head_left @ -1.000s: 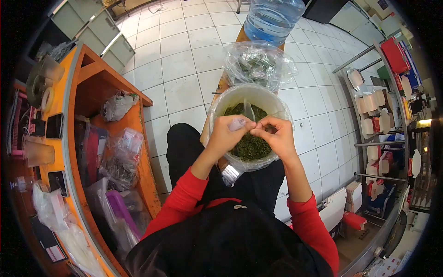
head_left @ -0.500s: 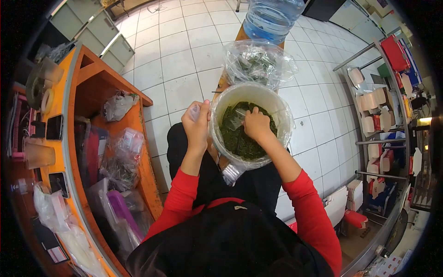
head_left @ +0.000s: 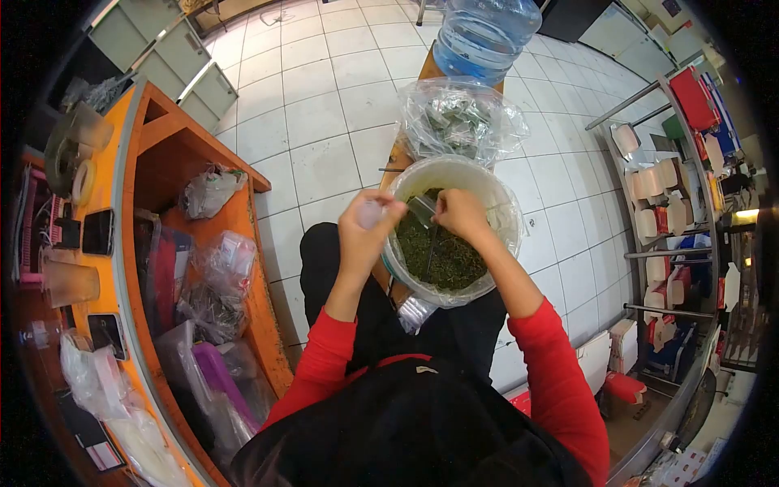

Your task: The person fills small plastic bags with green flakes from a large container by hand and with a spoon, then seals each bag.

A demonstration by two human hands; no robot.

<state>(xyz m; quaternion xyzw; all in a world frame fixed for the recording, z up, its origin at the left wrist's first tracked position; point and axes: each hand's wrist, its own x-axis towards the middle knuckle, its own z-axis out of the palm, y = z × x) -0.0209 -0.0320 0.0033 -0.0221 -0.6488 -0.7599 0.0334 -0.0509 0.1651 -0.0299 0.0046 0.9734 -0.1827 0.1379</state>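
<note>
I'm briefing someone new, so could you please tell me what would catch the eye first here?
In the middle, a white bucket of dark green leaves sits in the person's lap, with the right hand over it and the left hand pinching a small clear bag at its rim. Beyond it lie a bag of filled packets and a blue water jug.

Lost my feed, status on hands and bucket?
Left hand pinching a small clear bag at the bucket rim. Right hand holding a scoop over the green leaves. Nothing in the way.
</note>
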